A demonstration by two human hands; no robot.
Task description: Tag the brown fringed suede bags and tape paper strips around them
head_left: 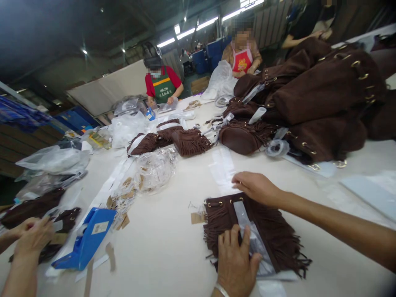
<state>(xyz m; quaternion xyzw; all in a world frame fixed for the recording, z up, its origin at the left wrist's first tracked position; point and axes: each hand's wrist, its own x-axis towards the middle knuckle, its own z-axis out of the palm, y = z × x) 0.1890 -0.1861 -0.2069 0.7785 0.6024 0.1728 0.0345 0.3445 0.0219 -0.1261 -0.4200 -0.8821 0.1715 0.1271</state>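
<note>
A brown fringed suede bag (pixel 272 235) lies flat on the white table (pixel 163 247) in front of me. A clear plastic strip (pixel 252 235) runs down its middle. My left hand (pixel 236 260) lies flat on the bag's lower part, fingers spread over the strip. My right hand (pixel 256 187) reaches in from the right and rests at the bag's top edge near the metal eyelets, fingers curled down. Whether it pinches anything is hidden.
A big pile of brown bags (pixel 321 95) fills the right back. More fringed bags (pixel 173 140) and clear plastic wraps (pixel 154 169) lie mid-table. A blue tape dispenser (pixel 88 239) stands at left beside another person's hands (pixel 31 237). Two aproned workers sit at the far end.
</note>
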